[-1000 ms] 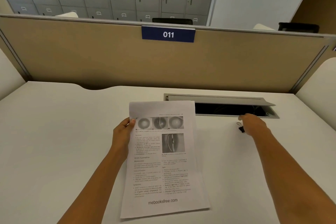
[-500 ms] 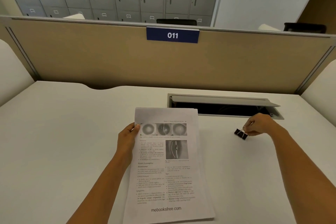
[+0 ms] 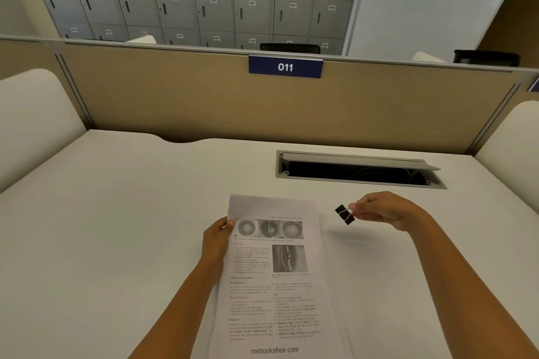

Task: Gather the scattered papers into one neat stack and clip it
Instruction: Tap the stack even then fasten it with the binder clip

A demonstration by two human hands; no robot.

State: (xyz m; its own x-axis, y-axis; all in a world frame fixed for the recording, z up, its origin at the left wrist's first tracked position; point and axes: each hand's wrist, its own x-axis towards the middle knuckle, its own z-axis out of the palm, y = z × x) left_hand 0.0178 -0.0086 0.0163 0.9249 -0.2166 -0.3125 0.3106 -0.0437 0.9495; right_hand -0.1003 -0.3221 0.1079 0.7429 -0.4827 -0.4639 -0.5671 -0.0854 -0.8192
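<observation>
A stack of printed papers (image 3: 277, 280) with grey pictures near its top lies lengthwise on the white desk in front of me. My left hand (image 3: 217, 237) grips its upper left edge, thumb on top. My right hand (image 3: 379, 210) pinches the wire handles of a small black binder clip (image 3: 344, 214) and holds it above the desk. The clip hangs just right of the stack's top right corner, apart from the paper.
An open cable tray (image 3: 358, 170) with a raised lid is set into the desk behind my right hand. A tan partition (image 3: 204, 102) with a blue "011" label (image 3: 285, 67) closes off the back. White side panels stand at both sides.
My right hand picked the binder clip up off the desk and carried it left toward the stack's top right corner. My left hand kept its hold on the papers.
</observation>
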